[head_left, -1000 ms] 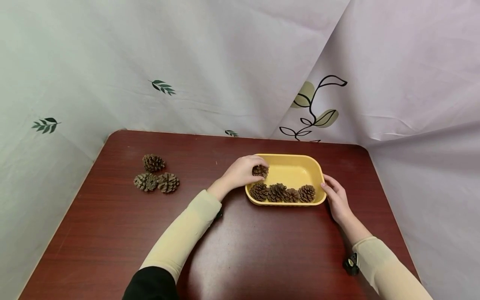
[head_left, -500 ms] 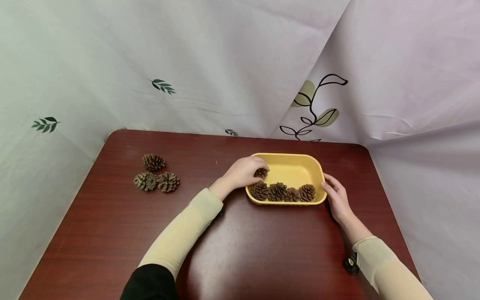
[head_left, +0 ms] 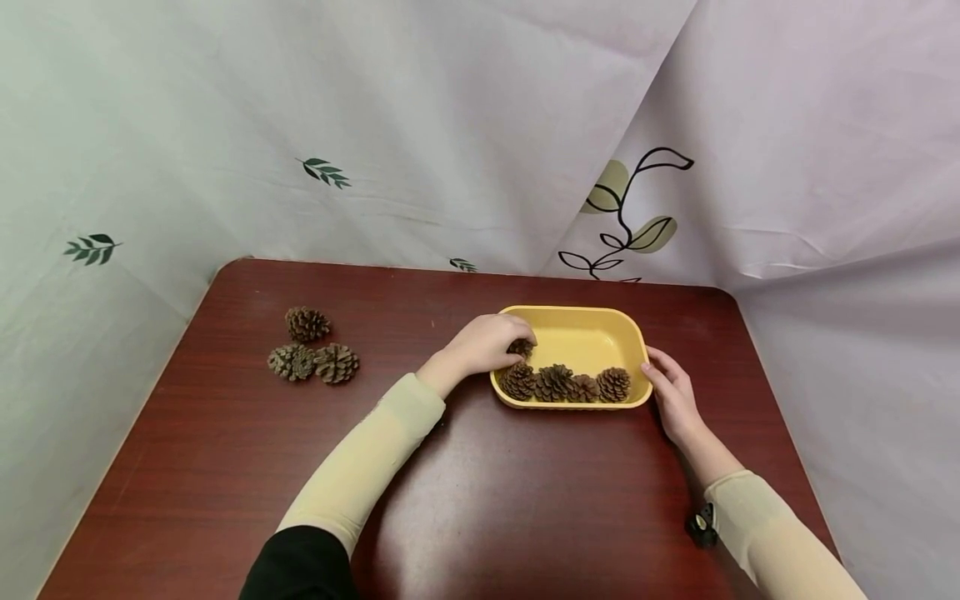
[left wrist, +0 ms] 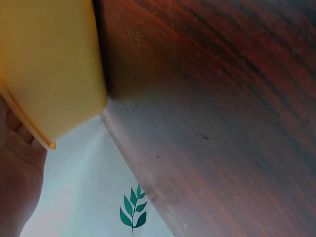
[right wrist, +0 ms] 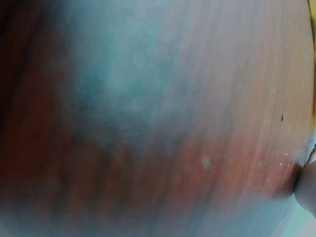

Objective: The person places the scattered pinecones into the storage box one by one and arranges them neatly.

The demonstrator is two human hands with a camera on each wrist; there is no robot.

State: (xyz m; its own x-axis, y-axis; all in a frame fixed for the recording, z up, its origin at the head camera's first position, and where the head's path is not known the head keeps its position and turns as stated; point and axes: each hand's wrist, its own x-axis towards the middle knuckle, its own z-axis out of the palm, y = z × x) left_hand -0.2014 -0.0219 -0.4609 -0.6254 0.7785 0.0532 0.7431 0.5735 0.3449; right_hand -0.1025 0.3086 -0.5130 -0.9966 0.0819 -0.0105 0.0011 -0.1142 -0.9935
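In the head view my left hand (head_left: pixel 487 343) reaches over the left rim of a yellow plastic tray (head_left: pixel 585 333). Its thumb and fingers hold a pine cone (head_left: pixel 521 347), partly hidden by them, low inside the tray's left end. Several more pine cones (head_left: pixel 553 382) stand in a row along the near wall. My right hand (head_left: pixel 675 398) grips the tray's right end, thumb at the rim and fingers along the outside. From the left wrist, the tray's outer wall (left wrist: pixel 54 64) shows, with part of my left hand (left wrist: pixel 22 173) at its rim.
Three loose pine cones (head_left: pixel 307 325) lie grouped at the left of the dark red wooden table (head_left: pixel 225 467). A pale cloth (head_left: pixel 420 125) with leaf prints hangs behind the table's far edge and down both sides. The right wrist view holds mostly blurred tabletop (right wrist: pixel 197 123).
The pine cone in my left hand has sunk slightly into the tray's left end, and less of it shows now. My right hand stays at the tray's right end.
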